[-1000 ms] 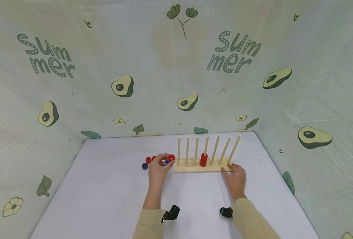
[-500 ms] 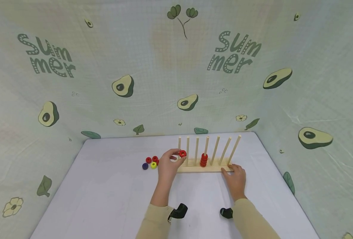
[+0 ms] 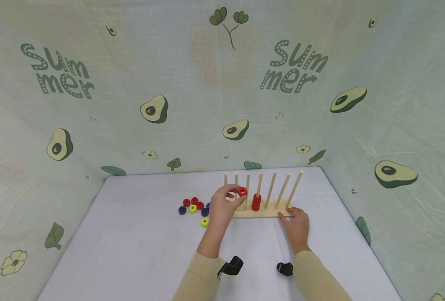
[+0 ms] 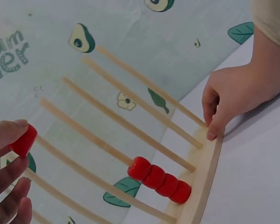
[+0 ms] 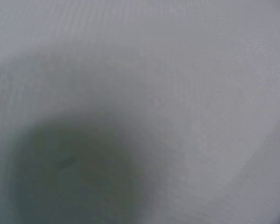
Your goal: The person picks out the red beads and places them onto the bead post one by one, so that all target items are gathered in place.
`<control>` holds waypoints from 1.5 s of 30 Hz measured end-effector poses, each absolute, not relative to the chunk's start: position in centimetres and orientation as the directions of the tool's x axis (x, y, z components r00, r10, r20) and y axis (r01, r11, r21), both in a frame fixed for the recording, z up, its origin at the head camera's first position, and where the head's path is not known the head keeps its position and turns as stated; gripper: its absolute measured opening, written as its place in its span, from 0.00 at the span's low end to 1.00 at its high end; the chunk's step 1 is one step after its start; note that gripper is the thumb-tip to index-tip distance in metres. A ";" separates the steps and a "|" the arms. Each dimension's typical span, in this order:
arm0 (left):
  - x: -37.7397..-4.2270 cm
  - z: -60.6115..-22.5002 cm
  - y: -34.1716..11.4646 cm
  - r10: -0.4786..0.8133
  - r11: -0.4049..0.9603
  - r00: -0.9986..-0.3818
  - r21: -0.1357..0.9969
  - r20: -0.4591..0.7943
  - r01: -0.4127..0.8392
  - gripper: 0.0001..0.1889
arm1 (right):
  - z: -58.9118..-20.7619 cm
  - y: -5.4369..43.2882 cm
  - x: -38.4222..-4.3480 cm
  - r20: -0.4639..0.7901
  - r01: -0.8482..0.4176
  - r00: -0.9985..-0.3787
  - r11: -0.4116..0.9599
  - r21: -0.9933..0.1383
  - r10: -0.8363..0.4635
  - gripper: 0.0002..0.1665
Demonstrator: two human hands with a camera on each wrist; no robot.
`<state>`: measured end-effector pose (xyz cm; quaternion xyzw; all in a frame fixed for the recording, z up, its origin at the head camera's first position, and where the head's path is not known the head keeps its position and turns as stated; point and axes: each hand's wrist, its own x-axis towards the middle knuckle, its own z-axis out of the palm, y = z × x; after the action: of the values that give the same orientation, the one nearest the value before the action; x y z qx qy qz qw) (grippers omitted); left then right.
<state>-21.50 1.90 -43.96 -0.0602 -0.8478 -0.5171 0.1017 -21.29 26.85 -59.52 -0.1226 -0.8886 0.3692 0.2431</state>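
Note:
My left hand (image 3: 222,205) pinches a red bead (image 3: 242,195) between thumb and fingers, raised near the pegs at the left part of a wooden peg rack (image 3: 267,213). In the left wrist view, this red bead (image 4: 24,141) is beside the top of a peg, and whether it touches the peg I cannot tell. Several red beads (image 4: 161,181) are stacked on the middle peg. At the rack's right end, my right hand (image 3: 297,225) grips the base with thumb and fingers. My left hand hides the rack's left end. Neither hand shows in the right wrist view.
Left of the rack lie loose beads on the white table (image 3: 139,242): red beads (image 3: 194,200), dark blue beads (image 3: 182,210) and yellow beads (image 3: 205,222). A printed cloth (image 3: 192,83) rises behind the table and at its sides.
My left hand has carried the red bead rightward and slightly up, from the rack's left end to near the third peg. More loose beads show behind it. My right hand stays put.

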 end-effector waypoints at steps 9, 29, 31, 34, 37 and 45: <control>-22.5 -42.3 3.3 0.069 0.457 -0.955 0.842 0.288 0.287 0.17 | -60.0 27.0 -21.4 0.330 0.048 -0.858 0.702 -0.711 0.393 0.25; -23.6 -40.4 5.4 0.149 0.422 -0.908 0.805 0.392 0.417 0.18 | -60.1 27.2 -21.8 0.375 0.011 -0.844 0.711 -0.704 0.384 0.24; -23.7 -40.3 5.6 0.151 0.423 -0.908 0.804 0.391 0.417 0.18 | -60.1 27.2 -21.9 0.369 0.018 -0.846 0.712 -0.702 0.385 0.24; -23.9 -40.1 5.8 0.146 0.408 -0.913 0.817 0.382 0.407 0.18 | -60.2 27.2 -21.9 0.352 0.032 -0.853 0.711 -0.702 0.386 0.25; -24.1 -40.0 6.0 0.139 0.396 -0.918 0.829 0.372 0.396 0.18 | -60.1 27.2 -21.8 0.342 0.040 -0.857 0.711 -0.703 0.386 0.25; -24.4 -40.0 6.2 0.128 0.421 -0.918 0.817 0.376 0.394 0.18 | -59.9 27.1 -21.7 0.346 0.038 -0.854 0.709 -0.704 0.389 0.25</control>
<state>-24.43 6.25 -40.01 -0.1565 -0.8328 -0.5150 0.1290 -21.66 27.06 -59.88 -0.1198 -0.8922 0.3618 0.2423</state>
